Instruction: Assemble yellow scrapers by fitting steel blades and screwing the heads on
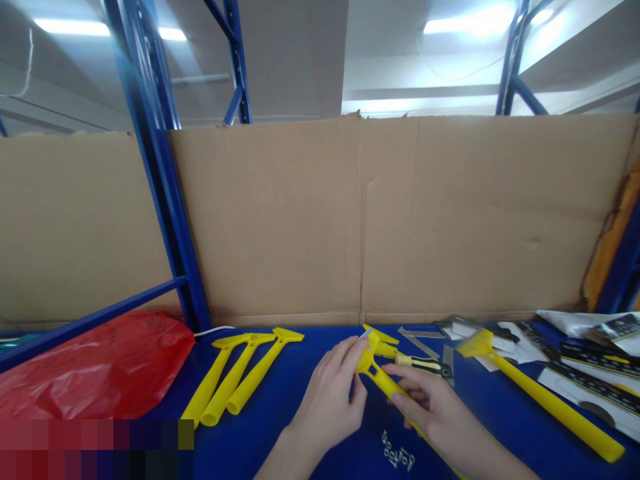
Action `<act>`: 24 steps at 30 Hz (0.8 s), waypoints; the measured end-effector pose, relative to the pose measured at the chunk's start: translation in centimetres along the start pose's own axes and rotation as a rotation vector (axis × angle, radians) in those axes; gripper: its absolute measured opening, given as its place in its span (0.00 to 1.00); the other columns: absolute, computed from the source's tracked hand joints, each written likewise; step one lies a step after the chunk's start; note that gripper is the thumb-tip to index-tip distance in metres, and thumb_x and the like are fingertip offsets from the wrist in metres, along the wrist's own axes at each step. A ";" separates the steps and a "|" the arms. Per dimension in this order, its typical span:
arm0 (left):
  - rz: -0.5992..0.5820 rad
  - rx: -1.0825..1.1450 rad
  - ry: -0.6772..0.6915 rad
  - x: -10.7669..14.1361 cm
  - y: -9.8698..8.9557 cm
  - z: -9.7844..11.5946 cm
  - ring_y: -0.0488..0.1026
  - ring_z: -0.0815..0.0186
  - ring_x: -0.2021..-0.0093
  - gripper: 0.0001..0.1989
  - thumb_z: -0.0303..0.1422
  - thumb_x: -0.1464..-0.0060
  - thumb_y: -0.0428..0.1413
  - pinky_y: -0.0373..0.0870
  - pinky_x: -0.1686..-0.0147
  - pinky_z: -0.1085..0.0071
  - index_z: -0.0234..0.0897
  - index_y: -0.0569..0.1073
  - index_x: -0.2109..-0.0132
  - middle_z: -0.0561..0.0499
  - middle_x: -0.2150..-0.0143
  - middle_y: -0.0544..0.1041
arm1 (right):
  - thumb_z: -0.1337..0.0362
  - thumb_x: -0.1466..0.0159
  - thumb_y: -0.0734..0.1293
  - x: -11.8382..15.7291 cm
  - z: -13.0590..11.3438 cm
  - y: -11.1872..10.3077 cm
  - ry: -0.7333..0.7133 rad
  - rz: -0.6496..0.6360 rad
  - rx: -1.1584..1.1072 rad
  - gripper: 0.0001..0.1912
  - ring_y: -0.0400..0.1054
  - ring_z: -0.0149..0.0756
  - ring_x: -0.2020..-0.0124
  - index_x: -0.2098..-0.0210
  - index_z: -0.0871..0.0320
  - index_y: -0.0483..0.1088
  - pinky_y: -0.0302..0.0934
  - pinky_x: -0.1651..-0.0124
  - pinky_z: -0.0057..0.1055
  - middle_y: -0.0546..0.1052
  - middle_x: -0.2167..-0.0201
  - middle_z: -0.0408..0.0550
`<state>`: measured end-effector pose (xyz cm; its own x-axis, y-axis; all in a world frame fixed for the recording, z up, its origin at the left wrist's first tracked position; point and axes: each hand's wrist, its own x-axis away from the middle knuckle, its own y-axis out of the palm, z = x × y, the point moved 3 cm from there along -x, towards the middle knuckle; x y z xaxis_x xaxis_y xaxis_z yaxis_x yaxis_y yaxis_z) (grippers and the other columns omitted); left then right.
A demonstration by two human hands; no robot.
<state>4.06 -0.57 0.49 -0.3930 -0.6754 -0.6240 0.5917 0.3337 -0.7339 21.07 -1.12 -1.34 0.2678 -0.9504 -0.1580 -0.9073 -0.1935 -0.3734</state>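
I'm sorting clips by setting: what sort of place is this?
Probably a workshop or warehouse assembly bench, judging by the blue metal rack, cardboard backing and matching yellow scraper handles laid out on the blue surface.

Light above us: bright tubes [71,27], far left; glaring lamp [473,20], far right. Haze: pale, over the upper blue post [157,167], left. Cardboard [275,220]: evenly lit, shadows faint. Mosaic blocks [95,450]: near left corner. Fine detail: soft. Outer edges: stretched.
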 end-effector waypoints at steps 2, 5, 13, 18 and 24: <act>-0.028 -0.014 0.010 0.1 0.1 -0.1 0.64 0.59 0.41 0.33 0.21 0.52 0.47 0.63 0.42 0.58 0.40 0.57 0.37 0.43 0.40 0.65 | 0.58 0.44 0.64 -0.1 -0.1 0.0 0.034 0.004 -0.040 0.23 0.69 0.34 0.75 0.49 0.59 0.69 0.66 0.72 0.31 0.75 0.73 0.45; -0.063 -0.071 0.020 0.1 0.5 -0.3 0.64 0.58 0.41 0.30 0.21 0.49 0.47 0.64 0.43 0.58 0.39 0.59 0.38 0.42 0.40 0.65 | 0.56 0.46 0.65 -0.1 -0.4 0.0 0.064 0.002 -0.072 0.24 0.68 0.33 0.77 0.51 0.58 0.70 0.66 0.73 0.31 0.74 0.75 0.43; -0.096 -0.238 0.044 -0.2 0.7 -0.3 0.66 0.58 0.44 0.35 0.13 0.53 0.42 0.67 0.48 0.58 0.42 0.59 0.39 0.42 0.42 0.67 | 0.50 0.48 0.66 0.0 -0.3 -0.2 0.171 -0.021 -0.129 0.31 0.69 0.32 0.79 0.49 0.59 0.67 0.63 0.78 0.29 0.75 0.70 0.46; -0.093 -0.367 0.087 -0.4 0.5 0.2 0.70 0.58 0.47 0.37 0.12 0.56 0.42 0.65 0.48 0.57 0.41 0.61 0.40 0.41 0.41 0.67 | 0.49 0.50 0.67 0.0 -0.2 -0.3 0.202 -0.025 -0.167 0.31 0.69 0.31 0.79 0.50 0.58 0.67 0.63 0.79 0.27 0.75 0.71 0.45; -0.083 -0.431 0.100 -0.6 0.6 0.2 0.72 0.57 0.50 0.30 0.14 0.51 0.43 0.66 0.49 0.57 0.39 0.66 0.43 0.39 0.45 0.71 | 0.48 0.53 0.69 0.3 -0.6 0.0 0.246 -0.021 -0.223 0.36 0.68 0.31 0.80 0.49 0.61 0.65 0.60 0.81 0.26 0.76 0.72 0.46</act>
<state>4.82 -0.12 0.45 -0.5054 -0.6516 -0.5657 0.2162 0.5391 -0.8140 20.97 -1.57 -0.84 0.2258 -0.9706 0.0836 -0.9582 -0.2367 -0.1608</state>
